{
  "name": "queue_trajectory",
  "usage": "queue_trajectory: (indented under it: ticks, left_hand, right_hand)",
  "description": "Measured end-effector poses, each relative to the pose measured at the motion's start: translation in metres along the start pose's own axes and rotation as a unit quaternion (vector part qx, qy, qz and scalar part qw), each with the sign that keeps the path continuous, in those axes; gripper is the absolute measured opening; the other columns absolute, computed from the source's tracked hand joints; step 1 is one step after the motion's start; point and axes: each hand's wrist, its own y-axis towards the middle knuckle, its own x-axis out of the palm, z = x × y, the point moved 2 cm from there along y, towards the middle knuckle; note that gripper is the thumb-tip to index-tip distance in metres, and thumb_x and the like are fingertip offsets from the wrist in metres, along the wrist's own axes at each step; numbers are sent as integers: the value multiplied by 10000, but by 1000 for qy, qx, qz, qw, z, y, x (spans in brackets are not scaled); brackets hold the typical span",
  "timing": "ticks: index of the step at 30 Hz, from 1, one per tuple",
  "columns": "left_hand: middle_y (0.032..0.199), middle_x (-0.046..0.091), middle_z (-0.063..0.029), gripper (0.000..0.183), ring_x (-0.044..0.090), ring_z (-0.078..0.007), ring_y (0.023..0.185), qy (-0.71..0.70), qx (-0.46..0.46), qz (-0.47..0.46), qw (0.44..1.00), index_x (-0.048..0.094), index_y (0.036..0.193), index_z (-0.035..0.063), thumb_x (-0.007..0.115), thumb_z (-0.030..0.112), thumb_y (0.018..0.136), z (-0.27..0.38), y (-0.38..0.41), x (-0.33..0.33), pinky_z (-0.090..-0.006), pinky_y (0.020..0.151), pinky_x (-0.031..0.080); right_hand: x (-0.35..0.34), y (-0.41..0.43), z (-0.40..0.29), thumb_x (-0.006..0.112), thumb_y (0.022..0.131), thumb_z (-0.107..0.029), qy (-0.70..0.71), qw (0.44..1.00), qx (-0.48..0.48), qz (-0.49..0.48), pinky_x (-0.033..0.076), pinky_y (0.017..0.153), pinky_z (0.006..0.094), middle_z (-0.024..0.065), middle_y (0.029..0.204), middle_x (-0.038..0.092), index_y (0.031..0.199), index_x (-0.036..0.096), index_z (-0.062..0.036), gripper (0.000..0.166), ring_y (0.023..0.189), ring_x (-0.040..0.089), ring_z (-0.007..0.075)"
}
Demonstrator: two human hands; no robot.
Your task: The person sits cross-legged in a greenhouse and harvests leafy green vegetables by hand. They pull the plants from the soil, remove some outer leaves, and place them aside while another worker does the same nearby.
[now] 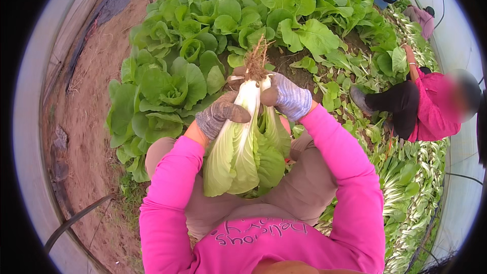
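Note:
Upside down between my knees hangs an uprooted leafy cabbage (243, 140), its pale stalks and brown roots (258, 61) pointing up and away from me. My left hand (224, 113), in a grey knit glove with a soiled thumb, grips the white stalks from the left. On the other side my right hand (288, 95), gloved in pale blue-grey knit, pinches a white outer stalk near the root end. That stalk stands slightly apart from the main head. The fingers behind the stalks are hidden.
Dense growing cabbages (179, 87) fill the ground ahead. To the right crouches a person in a pink top (433, 106), beside rows of pulled greens (403, 186). Two more people work farther off. Bare soil (95, 121) borders the plastic tunnel wall (32, 121) at left.

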Motion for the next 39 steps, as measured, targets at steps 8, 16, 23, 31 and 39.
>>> queue_trajectory:
  ticks: [8, 16, 23, 31, 39]
  left_hand:
    - [1030, 589, -93, 614, 574, -205, 925, -2, -65, -61, 996, 515, 1147, -3, 719, 159, 591, 5, 6, 13, -316, 834, 467]
    - [1141, 534, -104, 663, 521, -167, 1012, 200, 153, 180, 951, 491, 1209, -1, 691, 344, 680, 48, -2, 20, -286, 910, 390]
    - [1003, 593, -34, 473, 519, -122, 931, 260, 228, 235, 908, 581, 1107, 7, 647, 289, 733, 53, -11, -10, -253, 869, 390]
    - [1078, 583, -57, 501, 512, -147, 998, 364, 200, 244, 877, 575, 1125, 6, 640, 314, 736, 52, -18, 40, -282, 909, 367]
    - [1199, 529, -121, 450, 447, -230, 1161, 567, 170, 154, 791, 573, 1105, 2, 649, 256, 741, 24, -12, 51, -358, 997, 312]
  right_hand:
    - [0, -7, 8, 691, 715, -167, 42, 997, 40, 56, 424, 946, 378, 164, 1171, 553, 1131, 526, 28, 488, 1071, 544, 252]
    - [-28, -21, -12, 650, 758, -121, 72, 958, -59, 270, 467, 884, 367, 143, 1010, 616, 979, 546, -8, 269, 1002, 570, 243]
    - [-91, -48, -31, 644, 779, -122, 183, 861, -121, 459, 513, 742, 356, 115, 910, 629, 948, 598, -2, 213, 811, 607, 233]
    - [-154, -138, -59, 726, 690, -91, -31, 737, -364, 569, 497, 726, 301, 65, 869, 620, 934, 605, -14, 283, 785, 599, 185]
    - [-159, -327, -27, 762, 656, -88, -393, 573, -246, 676, 487, 682, 304, 28, 852, 628, 939, 598, -53, 329, 760, 604, 169]
